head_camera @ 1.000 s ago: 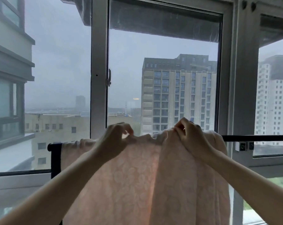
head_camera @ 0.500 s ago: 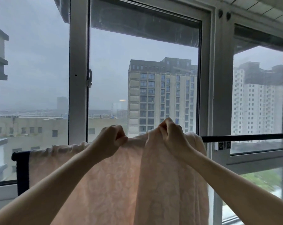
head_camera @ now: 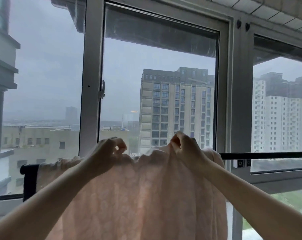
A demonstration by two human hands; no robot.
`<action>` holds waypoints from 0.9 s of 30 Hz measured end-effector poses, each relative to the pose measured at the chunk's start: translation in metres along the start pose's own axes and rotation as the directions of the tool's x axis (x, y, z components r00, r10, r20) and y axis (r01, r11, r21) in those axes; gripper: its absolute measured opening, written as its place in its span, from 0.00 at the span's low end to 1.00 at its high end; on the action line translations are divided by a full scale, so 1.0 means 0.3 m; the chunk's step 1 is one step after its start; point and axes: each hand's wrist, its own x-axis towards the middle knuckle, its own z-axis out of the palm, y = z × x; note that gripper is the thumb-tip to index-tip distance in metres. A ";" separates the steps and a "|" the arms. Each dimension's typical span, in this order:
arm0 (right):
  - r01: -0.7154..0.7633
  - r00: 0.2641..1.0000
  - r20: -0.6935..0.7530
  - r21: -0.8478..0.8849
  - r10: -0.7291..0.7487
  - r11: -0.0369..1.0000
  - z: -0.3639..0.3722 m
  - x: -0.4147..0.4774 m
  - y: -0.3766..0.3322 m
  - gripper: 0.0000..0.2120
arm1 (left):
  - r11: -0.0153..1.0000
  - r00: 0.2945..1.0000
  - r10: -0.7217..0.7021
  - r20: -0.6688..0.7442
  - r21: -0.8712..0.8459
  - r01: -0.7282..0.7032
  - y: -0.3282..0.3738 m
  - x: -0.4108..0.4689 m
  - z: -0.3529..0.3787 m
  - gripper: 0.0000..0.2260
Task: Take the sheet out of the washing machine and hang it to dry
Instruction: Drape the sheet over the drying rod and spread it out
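**Sheet hanging on the rail, both grips on its top edge**

A big window (head_camera: pixel 93 84) is filling the view, and a tall building (head_camera: pixel 174 108) is standing outside behind the glass. In front of the window, the pale pink sheet (head_camera: pixel 138 196) is hanging over a dark rail (head_camera: pixel 268 155) that is running across it. The cloth is falling down on the near side and is bunching along the top. At the left end of the rail a dark cloth (head_camera: pixel 29 181) is hanging just beside the sheet. Both arms are reaching forward. The left grip (head_camera: pixel 105 153) is pinching the top edge of the sheet at the rail with curled fingers. The right grip (head_camera: pixel 185 146) is pinching a fold of the sheet and is holding it a little above the rail.
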 end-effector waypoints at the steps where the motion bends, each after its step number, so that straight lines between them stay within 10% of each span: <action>1: 0.015 1.000 0.019 0.006 -0.015 1.000 0.003 -0.005 -0.008 0.02 | 0.999 1.000 0.024 -0.006 -0.046 -0.024 0.028 0.004 0.012 0.03; 11: 0.026 0.997 0.076 0.010 -0.026 1.000 -0.031 -0.096 -0.003 0.08 | 0.976 0.998 -0.011 0.057 -0.217 0.023 0.112 0.029 0.069 0.05; 27: -0.061 0.998 -0.003 -0.200 0.062 0.978 -0.051 -0.117 0.058 0.06 | 0.993 0.992 -0.114 -0.058 -0.004 0.114 -0.012 0.056 0.074 0.05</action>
